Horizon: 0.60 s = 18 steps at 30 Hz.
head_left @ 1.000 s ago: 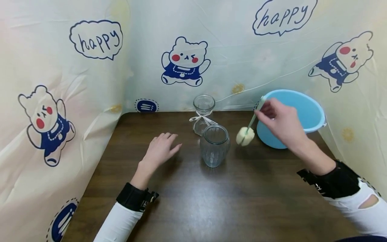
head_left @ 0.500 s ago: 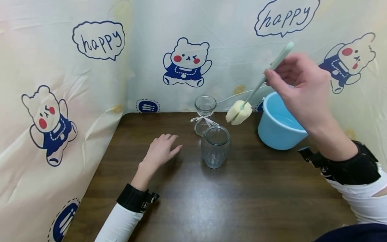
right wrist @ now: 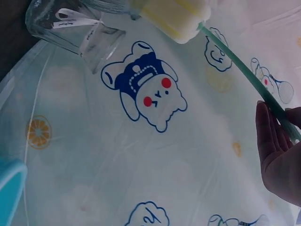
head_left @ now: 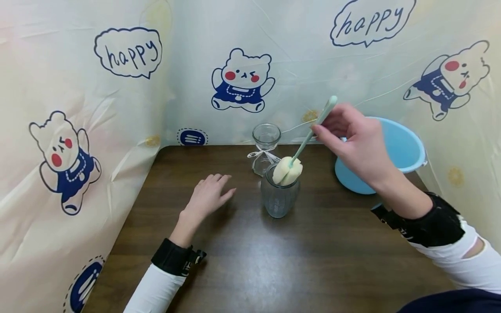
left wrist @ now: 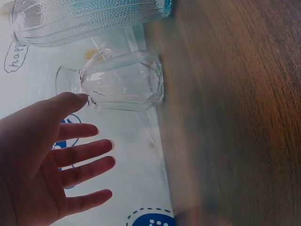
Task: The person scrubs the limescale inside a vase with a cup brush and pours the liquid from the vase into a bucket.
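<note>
My right hand (head_left: 358, 141) pinches the green handle of a sponge brush (head_left: 287, 171). Its pale yellow sponge head sits at the mouth of a clear ribbed glass jar (head_left: 279, 202), with the handle slanting up to the right. In the right wrist view the sponge head (right wrist: 181, 19) shows at the top, beside the glass. My left hand (head_left: 207, 192) is left of the jar, fingers spread and holding nothing. Behind the jar stands a smaller glass vase (head_left: 266, 134) with a white bow around its neck; the left wrist view shows this vase (left wrist: 124, 82) beyond my thumb.
A light blue bucket (head_left: 354, 178) stands at the right back, partly behind my right hand. The brown wooden table (head_left: 250, 261) meets a printed cloth backdrop (head_left: 188, 87) along its back and sides.
My right hand has lifted the brush up near the bucket, then brought it left and down until the sponge head reaches the jar's mouth. The left hand has stayed put.
</note>
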Each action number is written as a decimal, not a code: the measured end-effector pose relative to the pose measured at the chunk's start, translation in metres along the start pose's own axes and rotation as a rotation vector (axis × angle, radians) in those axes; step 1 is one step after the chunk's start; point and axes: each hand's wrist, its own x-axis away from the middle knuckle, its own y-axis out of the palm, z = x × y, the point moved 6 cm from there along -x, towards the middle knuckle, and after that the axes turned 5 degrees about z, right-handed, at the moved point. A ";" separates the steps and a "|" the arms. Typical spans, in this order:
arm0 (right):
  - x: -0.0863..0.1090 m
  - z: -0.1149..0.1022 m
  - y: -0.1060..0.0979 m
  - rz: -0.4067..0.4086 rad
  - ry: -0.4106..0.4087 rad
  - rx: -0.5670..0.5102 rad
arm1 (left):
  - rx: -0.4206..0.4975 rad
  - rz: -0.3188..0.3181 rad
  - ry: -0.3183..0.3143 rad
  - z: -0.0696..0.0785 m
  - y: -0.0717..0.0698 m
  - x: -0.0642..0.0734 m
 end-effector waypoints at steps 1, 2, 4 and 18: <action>0.002 0.003 0.003 -0.015 0.001 0.017 | 0.003 -0.002 -0.003 0.000 0.000 0.000; 0.004 0.006 0.006 -0.031 0.005 0.029 | 0.004 -0.002 -0.005 0.000 0.001 0.000; 0.007 0.012 0.012 -0.056 0.011 0.034 | 0.006 -0.005 -0.008 0.000 0.001 0.000; 0.037 0.053 0.057 -0.252 0.101 0.068 | 0.019 -0.030 -0.013 0.001 0.000 0.000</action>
